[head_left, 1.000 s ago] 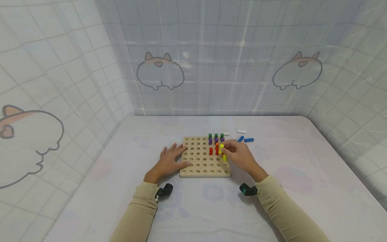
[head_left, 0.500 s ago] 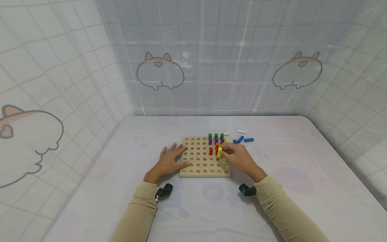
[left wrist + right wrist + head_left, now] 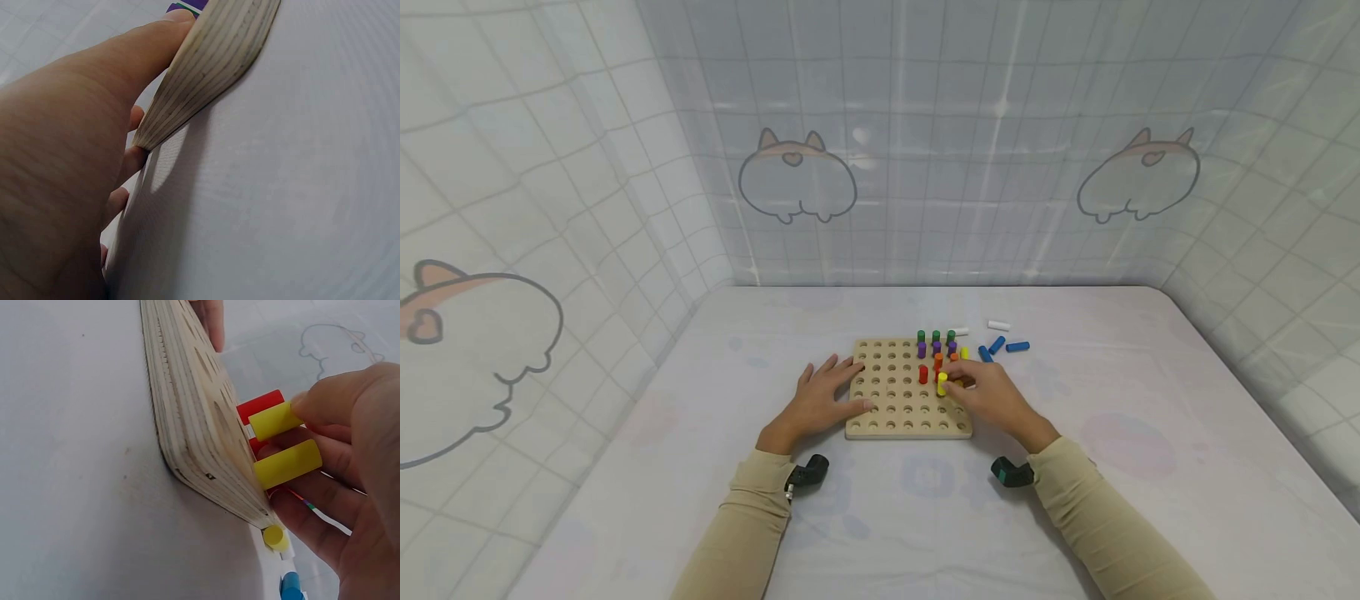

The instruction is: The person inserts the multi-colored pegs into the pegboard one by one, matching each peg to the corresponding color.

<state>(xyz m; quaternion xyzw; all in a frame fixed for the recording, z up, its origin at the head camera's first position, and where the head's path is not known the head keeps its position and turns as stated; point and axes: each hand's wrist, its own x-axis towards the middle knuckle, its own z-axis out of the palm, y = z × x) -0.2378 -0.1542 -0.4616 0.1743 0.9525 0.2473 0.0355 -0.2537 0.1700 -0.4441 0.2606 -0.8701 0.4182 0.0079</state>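
My right hand (image 3: 994, 393) pinches a yellow peg (image 3: 942, 384) between thumb and fingers, upright over the right part of the wooden pegboard (image 3: 891, 417). In the right wrist view, this pinched yellow peg (image 3: 270, 422) has its lower end close over a hole. A second yellow peg (image 3: 289, 464) stands in the board beside it, mostly hidden by the hand in the head view. A red peg (image 3: 923, 375) and an orange peg (image 3: 938, 362) stand nearby. My left hand (image 3: 822, 397) rests with spread fingers at the board's left edge, thumb (image 3: 150, 47) over the top.
Purple pegs (image 3: 922, 351) and green pegs (image 3: 921, 337) fill holes at the board's far right. On the table beyond lie several blue pegs (image 3: 1018, 347), white pegs (image 3: 998, 325) and a loose yellow peg (image 3: 965, 353). A tile-patterned curtain (image 3: 955, 208) surrounds the table.
My right hand has moved slightly toward me and left, bringing the yellow peg from beside the orange peg to nearer the front holes. The left hand has stayed still.
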